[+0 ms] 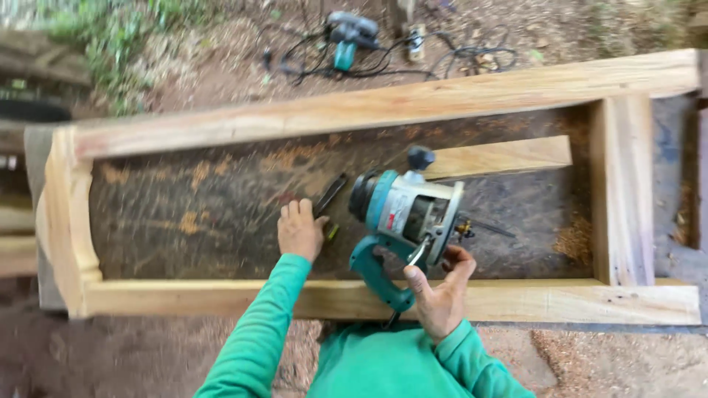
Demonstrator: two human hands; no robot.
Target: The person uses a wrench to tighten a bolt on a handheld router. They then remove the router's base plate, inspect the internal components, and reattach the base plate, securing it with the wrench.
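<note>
A teal and grey wood router lies on its side on a dark, sawdust-strewn board inside a pale wooden frame. My right hand holds the router at its base plate, fingers pinched at the rim. My left hand rests flat on the board, fingertips beside a slim dark tool and a small yellowish item. Both sleeves are green.
A loose plank lies inside the frame at the upper right. Behind the frame, on the dirt, sits another teal power tool among tangled black cables. Sawdust covers the ground in front of the frame.
</note>
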